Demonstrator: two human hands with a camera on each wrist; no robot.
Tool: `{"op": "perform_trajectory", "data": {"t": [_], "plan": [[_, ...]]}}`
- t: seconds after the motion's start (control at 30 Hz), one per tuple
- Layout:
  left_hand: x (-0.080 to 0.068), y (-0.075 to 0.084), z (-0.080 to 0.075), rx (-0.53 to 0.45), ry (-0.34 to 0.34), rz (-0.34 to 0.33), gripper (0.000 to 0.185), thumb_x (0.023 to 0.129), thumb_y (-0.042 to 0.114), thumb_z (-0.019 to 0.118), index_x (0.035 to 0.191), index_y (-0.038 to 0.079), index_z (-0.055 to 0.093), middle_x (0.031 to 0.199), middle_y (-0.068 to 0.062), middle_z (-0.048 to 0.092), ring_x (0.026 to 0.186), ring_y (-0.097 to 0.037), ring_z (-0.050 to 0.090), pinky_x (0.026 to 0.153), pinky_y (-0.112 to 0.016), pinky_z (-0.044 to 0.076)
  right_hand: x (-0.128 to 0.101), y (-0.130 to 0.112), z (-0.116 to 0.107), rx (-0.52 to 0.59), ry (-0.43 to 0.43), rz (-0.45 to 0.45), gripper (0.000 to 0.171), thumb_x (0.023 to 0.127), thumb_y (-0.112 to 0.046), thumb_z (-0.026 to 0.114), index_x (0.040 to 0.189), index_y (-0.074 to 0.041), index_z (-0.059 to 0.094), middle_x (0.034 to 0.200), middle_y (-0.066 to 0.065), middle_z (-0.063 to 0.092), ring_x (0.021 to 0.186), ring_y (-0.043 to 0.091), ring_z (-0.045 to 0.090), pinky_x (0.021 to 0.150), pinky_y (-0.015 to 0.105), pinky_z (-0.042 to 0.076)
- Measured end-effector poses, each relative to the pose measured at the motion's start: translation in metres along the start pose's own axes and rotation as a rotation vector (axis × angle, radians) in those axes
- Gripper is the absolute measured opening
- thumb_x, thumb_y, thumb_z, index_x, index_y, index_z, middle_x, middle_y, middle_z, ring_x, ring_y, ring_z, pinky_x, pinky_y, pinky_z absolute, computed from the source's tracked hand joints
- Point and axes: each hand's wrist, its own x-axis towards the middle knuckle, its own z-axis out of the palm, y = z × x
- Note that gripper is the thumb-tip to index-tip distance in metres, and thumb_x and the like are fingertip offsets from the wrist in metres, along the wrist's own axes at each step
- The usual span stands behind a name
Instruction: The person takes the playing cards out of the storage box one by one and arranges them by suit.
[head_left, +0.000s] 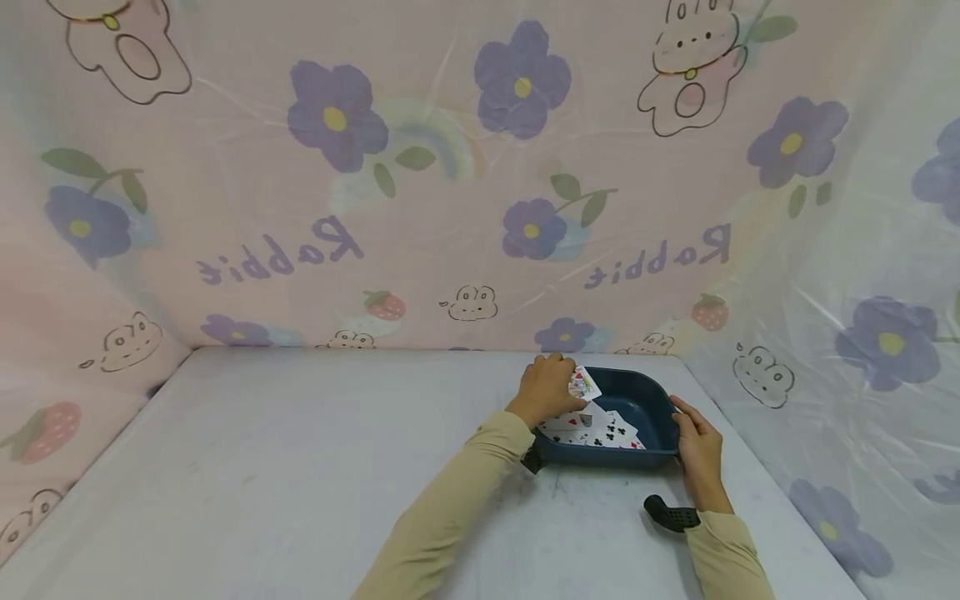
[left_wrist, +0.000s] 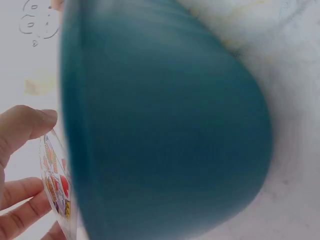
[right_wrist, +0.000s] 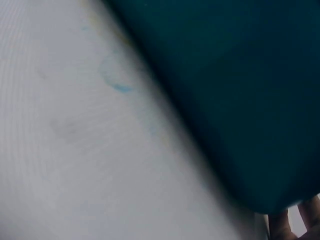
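Observation:
A dark blue-green plastic basin (head_left: 607, 457) stands at the right of the table, with several playing cards (head_left: 600, 427) spread face up inside. My left hand (head_left: 546, 390) is over the basin's left side and pinches a face card (head_left: 585, 385). In the left wrist view, the thumb and fingertips hold the edges of this card (left_wrist: 60, 185) beside the basin's wall (left_wrist: 165, 120). My right hand (head_left: 701, 454) grips the basin's right rim. The right wrist view shows its fingertips (right_wrist: 279, 222) at the basin's lower corner, the rest of the hand out of sight.
The white table (head_left: 262, 467) stretches to the left and front. A curtain (head_left: 420, 208) printed with flowers and rabbits rises behind and at both sides. Black wrist mounts show near the right wrist (head_left: 671, 515) and below the left hand.

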Motion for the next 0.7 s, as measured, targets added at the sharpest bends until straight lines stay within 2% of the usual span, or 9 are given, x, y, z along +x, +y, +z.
{"op": "perform_trajectory", "data": {"t": [0.23, 0.4, 0.7], "plan": [[-0.005, -0.010, -0.008, -0.173, -0.004, -0.050, 0.053, 0.076, 0.040, 0.082, 0.116, 0.010, 0.064, 0.110, -0.002, 0.058, 0.085, -0.013, 0.055, 0.071, -0.027, 0.047, 0.000, -0.001, 0.000, 0.014, -0.011, 0.021, 0.045, 0.103, -0.024, 0.039, 0.143, -0.007, 0.047, 0.151, 0.008, 0.037, 0.136, 0.026, 0.034, 0.108, 0.045, 0.030], [-0.010, -0.019, -0.014, -0.213, -0.005, -0.061, 0.059, 0.076, 0.041, 0.082, 0.121, 0.007, 0.063, 0.116, -0.004, 0.057, 0.092, -0.014, 0.054, 0.075, -0.026, 0.046, -0.001, -0.001, 0.000, 0.021, -0.015, 0.027, 0.044, 0.103, -0.024, 0.040, 0.142, -0.006, 0.048, 0.151, 0.009, 0.037, 0.136, 0.026, 0.034, 0.107, 0.045, 0.030], [-0.024, -0.036, -0.029, -0.351, 0.054, -0.110, 0.061, 0.077, 0.031, 0.082, 0.126, 0.002, 0.060, 0.105, -0.007, 0.058, 0.081, -0.014, 0.051, 0.067, -0.024, 0.044, 0.000, -0.001, -0.001, 0.017, -0.008, 0.021, 0.044, 0.103, -0.024, 0.040, 0.142, -0.006, 0.049, 0.151, 0.009, 0.037, 0.137, 0.026, 0.033, 0.108, 0.045, 0.029]]}}
